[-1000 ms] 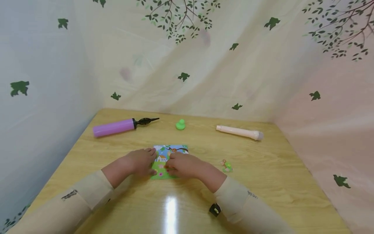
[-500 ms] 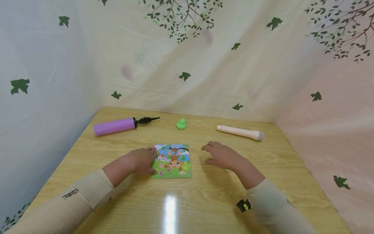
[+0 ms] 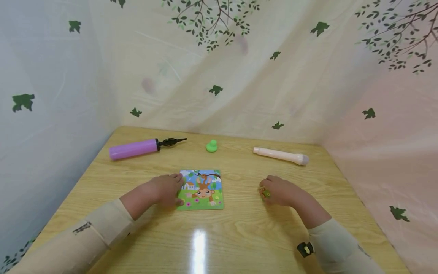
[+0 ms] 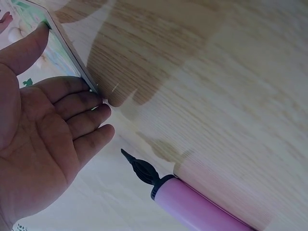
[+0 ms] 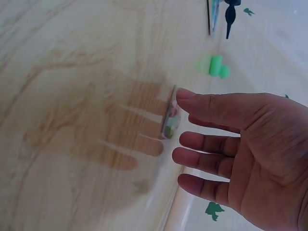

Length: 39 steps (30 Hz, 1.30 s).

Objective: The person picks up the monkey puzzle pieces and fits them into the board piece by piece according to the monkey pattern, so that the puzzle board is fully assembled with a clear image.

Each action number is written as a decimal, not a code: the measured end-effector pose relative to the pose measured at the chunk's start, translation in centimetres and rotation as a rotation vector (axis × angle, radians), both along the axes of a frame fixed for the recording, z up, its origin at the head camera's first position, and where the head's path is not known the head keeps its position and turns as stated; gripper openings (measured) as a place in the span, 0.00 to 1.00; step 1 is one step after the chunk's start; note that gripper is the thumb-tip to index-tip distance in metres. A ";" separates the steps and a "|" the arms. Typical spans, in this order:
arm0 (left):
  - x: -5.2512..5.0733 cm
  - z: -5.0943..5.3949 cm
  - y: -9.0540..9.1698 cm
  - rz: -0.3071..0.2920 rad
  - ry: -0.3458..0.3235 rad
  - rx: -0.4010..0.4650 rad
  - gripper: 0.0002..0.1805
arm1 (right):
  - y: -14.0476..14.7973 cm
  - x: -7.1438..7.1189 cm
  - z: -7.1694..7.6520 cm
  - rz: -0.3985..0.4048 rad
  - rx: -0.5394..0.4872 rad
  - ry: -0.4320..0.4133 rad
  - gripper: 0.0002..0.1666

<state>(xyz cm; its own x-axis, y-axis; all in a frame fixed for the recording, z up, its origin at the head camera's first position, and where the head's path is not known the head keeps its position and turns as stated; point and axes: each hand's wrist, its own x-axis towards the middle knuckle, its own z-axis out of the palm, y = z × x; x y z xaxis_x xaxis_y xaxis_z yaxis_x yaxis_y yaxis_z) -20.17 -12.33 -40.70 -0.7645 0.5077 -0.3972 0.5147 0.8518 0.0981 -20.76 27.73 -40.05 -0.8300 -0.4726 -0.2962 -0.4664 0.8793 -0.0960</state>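
Observation:
A square picture board (image 3: 202,190) with a monkey hanging from a branch lies flat, its picture covering the visible surface. My left hand (image 3: 165,189) rests at the board's left edge; in the left wrist view its fingers (image 4: 91,137) are nearly straight and its thumb touches the rim. To the right, my right hand (image 3: 280,190) is over a small colourful cut-out piece (image 3: 265,193). In the right wrist view that piece (image 5: 172,120) is by the thumb tip, and the other fingers stay loosely extended, apart from it.
Across the back of the wooden table (image 3: 154,236) lie a purple hand pump (image 3: 133,149) with a black nozzle, a small green rubber duck (image 3: 211,146) and a pale pink toy microphone (image 3: 280,155). Patterned cloth (image 3: 191,106) encloses the table's back and sides.
My right hand has left the board and moved right to the small piece, uncovering the monkey picture. My left hand has stayed at the board's left edge.

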 end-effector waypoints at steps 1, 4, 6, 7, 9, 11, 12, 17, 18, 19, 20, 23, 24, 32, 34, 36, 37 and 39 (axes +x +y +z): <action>0.0 0.0 0.0 0.000 0.000 -0.001 0.47 | 0.1 0.1 -0.1 -0.004 -0.006 -0.003 0.22; 0.0 0.0 0.1 -0.001 -0.002 -0.002 0.47 | 0.4 0.1 -0.4 -0.013 -0.041 -0.014 0.14; 0.1 0.0 0.1 -0.002 -0.003 -0.002 0.47 | 0.5 0.2 -0.7 -0.012 -0.065 -0.019 0.13; 0.1 0.1 0.1 -0.003 -0.003 0.000 0.47 | 0.6 0.2 -0.7 0.001 -0.073 -0.013 0.13; 0.1 0.0 0.1 -0.001 -0.003 0.000 0.47 | 0.6 0.2 -0.9 0.020 -0.089 -0.009 0.13; 0.2 0.1 0.1 0.000 -0.005 0.004 0.47 | 0.6 0.2 -1.0 0.042 -0.095 -0.004 0.13; 0.2 0.1 0.1 0.003 -0.005 0.003 0.47 | 0.5 0.2 -1.0 0.052 -0.096 0.000 0.12; 0.3 0.2 0.1 -0.002 -0.007 0.007 0.47 | 0.0 0.4 -1.1 0.092 -0.064 0.047 0.09; 0.3 0.2 0.1 -0.003 -0.007 0.007 0.47 | -0.1 0.5 -1.1 0.098 -0.059 0.058 0.08; 0.3 0.2 0.1 -0.005 -0.006 0.009 0.47 | -0.3 0.6 -1.0 0.108 -0.055 0.070 0.08; 0.3 0.2 0.0 -0.007 -0.005 0.010 0.46 | -0.4 0.6 -1.0 0.113 -0.052 0.080 0.08; 0.3 0.2 0.1 -0.010 -0.003 0.008 0.46 | -0.9 0.7 -1.1 0.131 -0.043 0.108 0.08; 0.3 0.2 0.1 -0.011 -0.002 0.007 0.46 | -1.1 0.7 -1.1 0.136 -0.042 0.111 0.08; 0.3 0.2 0.1 -0.008 -0.003 -0.003 0.46 | -3.0 0.4 -1.1 0.183 -0.051 0.167 0.10; 0.3 0.2 0.1 -0.006 -0.004 -0.005 0.46 | -3.7 0.4 -0.9 0.195 -0.049 0.180 0.11; 0.2 0.3 0.1 -0.004 -0.002 -0.004 0.46 | -4.5 0.3 -0.7 0.211 -0.048 0.191 0.12; 0.2 0.3 0.1 -0.004 -0.001 -0.003 0.46 | -4.9 0.3 -0.6 0.217 -0.052 0.192 0.12; 0.2 0.3 0.1 -0.001 0.000 -0.005 0.46 | -5.8 0.4 -0.3 0.233 -0.057 0.196 0.13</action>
